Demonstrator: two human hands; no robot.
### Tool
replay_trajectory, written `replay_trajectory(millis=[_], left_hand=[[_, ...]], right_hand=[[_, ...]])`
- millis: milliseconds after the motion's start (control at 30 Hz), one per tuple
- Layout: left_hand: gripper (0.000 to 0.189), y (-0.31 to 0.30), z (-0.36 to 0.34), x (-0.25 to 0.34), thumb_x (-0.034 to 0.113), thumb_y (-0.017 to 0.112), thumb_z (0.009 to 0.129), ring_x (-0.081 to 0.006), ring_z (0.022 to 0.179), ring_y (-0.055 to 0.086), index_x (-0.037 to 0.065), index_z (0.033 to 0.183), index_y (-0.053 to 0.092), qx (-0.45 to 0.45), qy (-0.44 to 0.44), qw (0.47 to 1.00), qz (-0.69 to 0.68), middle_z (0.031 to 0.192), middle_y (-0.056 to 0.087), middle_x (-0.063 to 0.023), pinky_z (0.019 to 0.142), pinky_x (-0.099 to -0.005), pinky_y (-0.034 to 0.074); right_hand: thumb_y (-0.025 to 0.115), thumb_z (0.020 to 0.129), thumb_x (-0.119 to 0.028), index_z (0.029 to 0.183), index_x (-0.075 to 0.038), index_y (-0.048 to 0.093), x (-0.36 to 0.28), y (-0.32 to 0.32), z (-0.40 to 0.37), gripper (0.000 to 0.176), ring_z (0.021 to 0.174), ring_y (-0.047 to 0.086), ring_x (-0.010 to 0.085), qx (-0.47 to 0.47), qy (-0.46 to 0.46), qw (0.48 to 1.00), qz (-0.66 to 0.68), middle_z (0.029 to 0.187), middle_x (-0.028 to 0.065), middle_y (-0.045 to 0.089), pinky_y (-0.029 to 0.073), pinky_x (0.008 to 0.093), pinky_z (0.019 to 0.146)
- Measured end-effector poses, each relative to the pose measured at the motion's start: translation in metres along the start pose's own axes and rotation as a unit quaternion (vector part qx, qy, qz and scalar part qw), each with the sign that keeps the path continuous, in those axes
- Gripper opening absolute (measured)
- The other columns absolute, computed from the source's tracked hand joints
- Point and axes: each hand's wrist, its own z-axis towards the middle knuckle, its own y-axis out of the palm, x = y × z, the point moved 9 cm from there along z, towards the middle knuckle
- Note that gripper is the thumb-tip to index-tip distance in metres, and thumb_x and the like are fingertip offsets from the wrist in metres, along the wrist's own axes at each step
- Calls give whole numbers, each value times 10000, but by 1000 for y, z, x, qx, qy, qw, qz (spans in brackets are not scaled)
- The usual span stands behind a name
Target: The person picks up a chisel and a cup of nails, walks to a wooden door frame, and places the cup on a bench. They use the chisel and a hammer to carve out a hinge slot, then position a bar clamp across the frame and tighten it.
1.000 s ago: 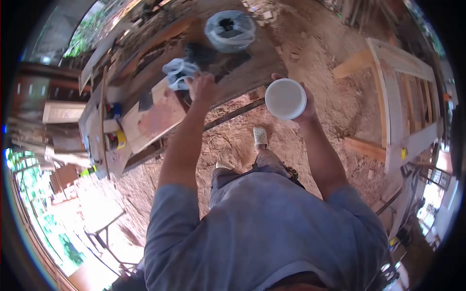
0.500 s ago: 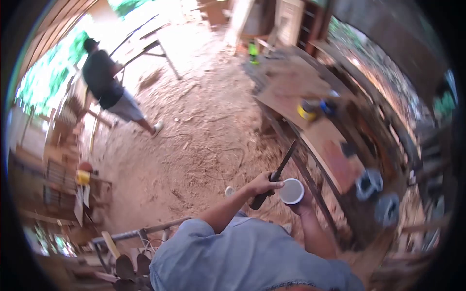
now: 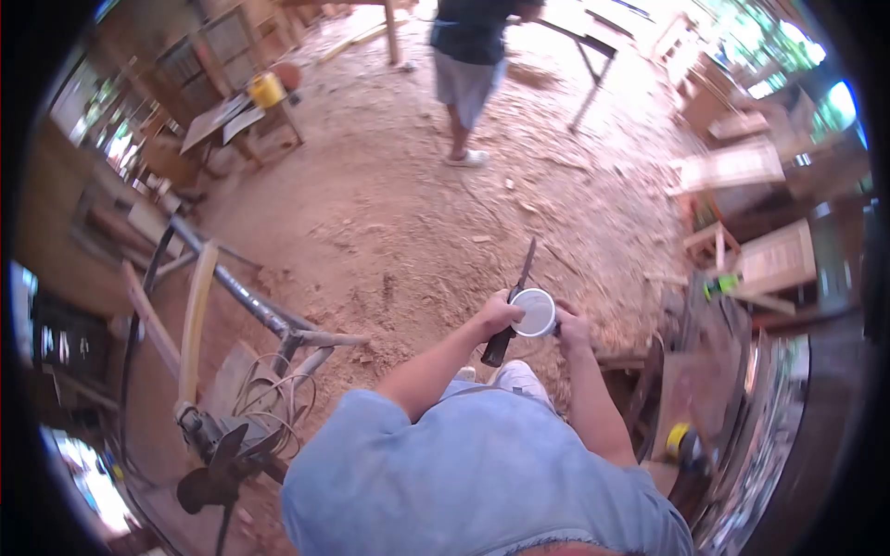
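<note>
My left hand (image 3: 502, 311) is closed around a long, thin dark tool (image 3: 498, 348), its thick end pointing down toward me and its narrow end slanting up and away. What kind of tool it is I cannot tell. My right hand (image 3: 573, 328) grips a round container with a pale top and white rim (image 3: 536, 318) from its right side. The left thumb lies over the container's near left edge, and the container overlaps the tool in this view. Both hands are in front of my blue shirt, above the dirt floor.
To the left stands a metal pipe frame (image 3: 243, 295) with a propeller (image 3: 215, 471) and looped cable. A workbench (image 3: 691, 389) with a yellow-and-black item (image 3: 684, 443) is at right. A person (image 3: 468, 79) stands ahead near a dark trestle (image 3: 593, 69). Wood shavings cover the floor.
My view has turned left, so the workbench has slid to the lower right and the person to the top middle. The container is now closer to the left hand, overlapping the tool.
</note>
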Motion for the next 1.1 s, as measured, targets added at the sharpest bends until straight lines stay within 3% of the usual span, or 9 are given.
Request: replay_trajectory(millis=[167, 367, 600, 633, 700, 833, 900, 1033, 1100], left_hand=[[228, -151, 21, 3, 105, 592, 711, -186, 530, 571, 5, 914, 625, 206, 7, 968, -146, 715, 607, -100, 448, -349, 486], [251, -358, 3, -149, 278, 556, 815, -224, 521, 574, 49, 869, 642, 365, -175, 889, -212, 689, 627, -102, 450, -366, 452], [346, -375, -100, -178, 357, 463, 910, -175, 478, 556, 53, 970, 617, 558, -198, 718, -366, 729, 641, -122, 394, -312, 436], [346, -370, -107, -166, 357, 463, 910, -175, 478, 556, 53, 970, 617, 569, -195, 704, -378, 729, 641, -122, 394, -312, 436], [384, -367, -102, -143, 357, 458, 893, -204, 462, 559, 21, 981, 621, 576, -163, 659, -456, 664, 616, -136, 426, -341, 475], [438, -388, -75, -115, 352, 518, 869, -179, 475, 568, -7, 1114, 570, 492, -57, 588, -640, 795, 656, -150, 405, -327, 480], [398, -437, -65, -70, 316, 541, 826, -211, 492, 585, -22, 1028, 598, 463, 99, 628, -617, 760, 642, -147, 465, -353, 525], [453, -569, -35, 4, 318, 616, 804, -205, 541, 633, -53, 1062, 586, 375, 301, 567, -668, 809, 648, -172, 495, -344, 555], [440, -634, -30, 41, 329, 612, 841, -205, 572, 640, -38, 1080, 578, 436, 277, 634, -575, 796, 641, -128, 521, -365, 568]], right_hand=[[591, 920, -166, 1059, -3, 684, -29, -65, 115, 233, 745, 605, 89, 75, -191, 953, -224, 842, 41, 673, 489, 272, 617], [651, 833, -324, 1222, -56, 556, -7, -187, 211, 481, 795, 575, 221, 48, 34, 934, -353, 996, 122, 614, 474, 361, 615], [551, 886, -176, 1333, -118, 493, -66, 39, 385, 455, 1143, 489, 303, 30, 143, 944, -296, 1306, 121, 496, 529, 418, 705], [579, 876, -186, 1356, -102, 490, -79, 142, 399, 496, 1205, 474, 310, -180, 128, 844, -489, 1352, 140, 486, 466, 469, 844], [623, 851, -173, 1323, -36, 523, -84, 297, 426, 502, 1135, 547, 296, -395, 4, 701, -594, 1249, 163, 563, 458, 440, 892], [657, 857, -199, 1117, 60, 630, -158, 562, 411, 368, 791, 658, 212, -424, -33, 783, -453, 934, 138, 687, 518, 308, 667], [628, 876, -193, 953, 33, 686, -192, 681, 396, 246, 624, 602, 179, -437, -246, 743, -443, 761, 84, 653, 507, 314, 556], [578, 914, -243, 923, 17, 697, -165, 866, 362, 286, 621, 562, 161, -453, -165, 677, -556, 728, 55, 596, 502, 330, 540], [571, 934, -308, 1030, 8, 659, -140, 904, 276, 342, 631, 566, 156, -530, -83, 641, -549, 780, 53, 597, 513, 328, 560]])
